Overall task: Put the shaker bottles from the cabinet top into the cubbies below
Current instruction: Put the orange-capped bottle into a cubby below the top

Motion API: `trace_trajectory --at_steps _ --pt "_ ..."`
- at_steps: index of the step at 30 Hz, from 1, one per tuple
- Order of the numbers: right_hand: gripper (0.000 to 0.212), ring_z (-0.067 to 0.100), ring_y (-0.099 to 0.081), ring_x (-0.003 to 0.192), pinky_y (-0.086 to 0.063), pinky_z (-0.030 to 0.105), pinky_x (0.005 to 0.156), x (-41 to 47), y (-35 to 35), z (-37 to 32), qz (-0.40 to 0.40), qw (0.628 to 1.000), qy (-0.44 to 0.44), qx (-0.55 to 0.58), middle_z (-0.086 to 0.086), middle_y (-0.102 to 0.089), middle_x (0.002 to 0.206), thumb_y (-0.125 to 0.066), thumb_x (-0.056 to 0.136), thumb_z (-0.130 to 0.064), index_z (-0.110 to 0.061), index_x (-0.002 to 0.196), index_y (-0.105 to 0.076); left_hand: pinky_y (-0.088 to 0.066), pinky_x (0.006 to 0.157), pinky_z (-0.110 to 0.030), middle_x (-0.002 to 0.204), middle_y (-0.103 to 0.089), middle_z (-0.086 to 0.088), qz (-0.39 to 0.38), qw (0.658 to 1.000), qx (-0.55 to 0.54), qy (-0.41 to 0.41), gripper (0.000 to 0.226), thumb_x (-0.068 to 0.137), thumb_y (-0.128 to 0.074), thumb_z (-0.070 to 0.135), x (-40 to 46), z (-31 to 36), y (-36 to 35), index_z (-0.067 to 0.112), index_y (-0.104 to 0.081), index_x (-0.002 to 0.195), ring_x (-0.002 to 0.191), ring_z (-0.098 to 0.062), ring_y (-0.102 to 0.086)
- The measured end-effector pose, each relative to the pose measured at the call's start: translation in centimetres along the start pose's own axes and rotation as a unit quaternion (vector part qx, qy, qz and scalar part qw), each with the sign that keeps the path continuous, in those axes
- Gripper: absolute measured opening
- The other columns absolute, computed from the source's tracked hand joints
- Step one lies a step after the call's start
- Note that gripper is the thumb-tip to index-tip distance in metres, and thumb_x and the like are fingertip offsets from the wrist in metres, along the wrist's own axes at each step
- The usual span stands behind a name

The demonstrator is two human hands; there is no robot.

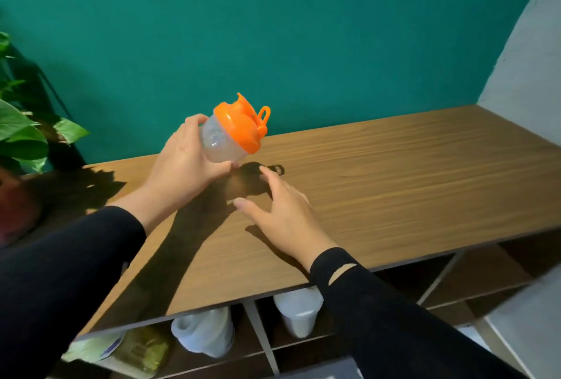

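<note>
Above cabinet top [394,172], shaker bottle [230,135] tilted right

left hand [185,154] bare — no rings or watch visible | right hand [280,214] bare | both arms in long black sleeves [394,318] reaching the wrists | right cuff [340,269] shows a narrow slit — possibly a thumbhole or tear

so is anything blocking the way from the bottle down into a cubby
Partly. The left hand holds the bottle above the cabinet top. The two front cubbies already hold white containers; the right cubby looks free. The right hand hovers open.
</note>
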State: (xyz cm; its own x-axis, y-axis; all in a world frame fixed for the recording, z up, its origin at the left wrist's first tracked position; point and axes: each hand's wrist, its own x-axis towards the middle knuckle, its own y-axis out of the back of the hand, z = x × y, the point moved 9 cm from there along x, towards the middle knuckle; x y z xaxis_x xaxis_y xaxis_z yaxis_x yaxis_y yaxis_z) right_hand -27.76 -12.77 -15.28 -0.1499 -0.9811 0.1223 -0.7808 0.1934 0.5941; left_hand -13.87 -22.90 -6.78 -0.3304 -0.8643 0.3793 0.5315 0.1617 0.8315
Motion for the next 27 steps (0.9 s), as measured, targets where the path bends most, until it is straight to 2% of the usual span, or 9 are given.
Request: trace_trajectory --at_steps 3,5,8,11,13,15,18,22,27 --pt "0.086 0.008 -0.046 0.136 -0.041 0.050 0.112 -3.0 2.4 -1.2 0.036 0.967 0.026 0.249 -0.013 -0.050 0.147 -0.071 0.074 -0.065 -0.040 0.147 -0.032 -0.045 0.105 -0.041 0.139 -0.047 0.002 0.001 0.991 -0.133 -0.023 0.097 0.062 -0.086 0.041 -5.0 5.4 1.7 0.026 -0.031 0.140 0.126 -0.014 -0.046" --pt "0.093 0.018 -0.056 0.129 -0.048 0.048 0.106 -6.4 4.1 -2.6 0.048 0.941 0.066 0.329 -0.003 -0.058 0.141 -0.081 0.069 -0.057 -0.029 0.146 -0.037 -0.045 0.104 -0.035 0.133 -0.048 0.004 0.009 0.977 -0.206 -0.061 0.096 0.058 -0.088 0.037 -8.6 8.9 2.2 0.026 -0.035 0.138 0.124 -0.009 -0.047" --pt "0.105 0.022 -0.066 0.118 -0.055 0.032 0.092 -12.1 6.0 -2.1 0.064 0.905 0.034 0.420 0.007 -0.068 0.130 -0.092 0.058 -0.043 -0.008 0.143 -0.042 -0.036 0.097 -0.005 0.128 -0.046 0.009 0.034 0.959 -0.264 -0.095 0.091 0.061 -0.083 0.041 -14.2 13.1 2.0 0.037 -0.031 0.136 0.119 0.009 -0.044" --pt "0.112 0.008 -0.069 0.109 -0.054 0.024 0.088 -17.9 8.1 1.4 0.126 0.935 -0.034 0.330 -0.008 -0.075 0.115 -0.095 0.036 -0.058 -0.023 0.134 -0.054 -0.034 0.104 -0.009 0.141 -0.039 0.018 -0.048 0.946 -0.303 -0.108 0.095 0.069 -0.082 0.043 -19.4 16.4 -2.0 0.044 -0.021 0.141 0.132 0.006 -0.039" --pt "0.112 -0.008 -0.066 0.102 -0.053 0.022 0.083 -21.0 9.1 5.2 0.150 0.943 -0.102 0.281 -0.022 -0.071 0.108 -0.099 0.024 -0.042 -0.047 0.124 -0.049 -0.040 0.109 -0.027 0.150 -0.037 0.011 -0.135 0.919 -0.361 -0.086 0.102 0.070 -0.086 0.034 -22.5 17.6 -5.9 0.034 -0.021 0.148 0.138 -0.005 -0.041" --pt "0.108 -0.020 -0.059 0.095 -0.046 0.015 0.072 -22.9 9.3 8.3 0.131 0.948 -0.147 0.252 -0.028 -0.062 0.104 -0.098 0.025 -0.024 -0.058 0.110 -0.041 -0.037 0.112 -0.025 0.153 -0.034 0.013 -0.191 0.904 -0.375 -0.070 0.098 0.073 -0.082 0.026 -25.1 18.2 -8.6 0.034 -0.022 0.150 0.140 -0.002 -0.035" --pt "0.114 -0.002 -0.057 0.110 -0.049 0.019 0.076 -24.3 8.2 12.1 0.069 0.952 -0.182 0.237 -0.023 -0.052 0.119 -0.100 0.019 -0.034 -0.055 0.113 -0.039 -0.026 0.113 -0.012 0.153 -0.026 0.028 -0.271 0.883 -0.384 -0.017 0.093 0.078 -0.076 0.026 -27.7 17.3 -12.1 0.049 -0.017 0.146 0.139 0.013 -0.024" --pt "0.107 0.010 -0.054 0.117 -0.055 0.036 0.092 -23.9 6.1 16.0 0.016 0.948 -0.220 0.229 -0.016 -0.049 0.132 -0.099 0.036 -0.033 -0.050 0.123 -0.039 -0.032 0.118 -0.037 0.146 -0.044 0.023 -0.357 0.807 -0.455 0.115 0.082 0.069 -0.073 0.030 -28.9 15.7 -16.4 0.055 -0.033 0.136 0.136 0.004 -0.038" --pt "0.108 0.018 -0.052 0.119 -0.050 0.034 0.089 -21.4 5.5 19.7 0.005 0.939 -0.255 0.229 -0.004 -0.049 0.134 -0.097 0.056 -0.023 -0.042 0.137 -0.028 -0.036 0.115 -0.036 0.139 -0.052 0.020 -0.356 0.805 -0.446 0.160 0.074 0.078 -0.067 0.020 -27.1 14.9 -21.0 0.039 -0.035 0.142 0.129 0.004 -0.047"
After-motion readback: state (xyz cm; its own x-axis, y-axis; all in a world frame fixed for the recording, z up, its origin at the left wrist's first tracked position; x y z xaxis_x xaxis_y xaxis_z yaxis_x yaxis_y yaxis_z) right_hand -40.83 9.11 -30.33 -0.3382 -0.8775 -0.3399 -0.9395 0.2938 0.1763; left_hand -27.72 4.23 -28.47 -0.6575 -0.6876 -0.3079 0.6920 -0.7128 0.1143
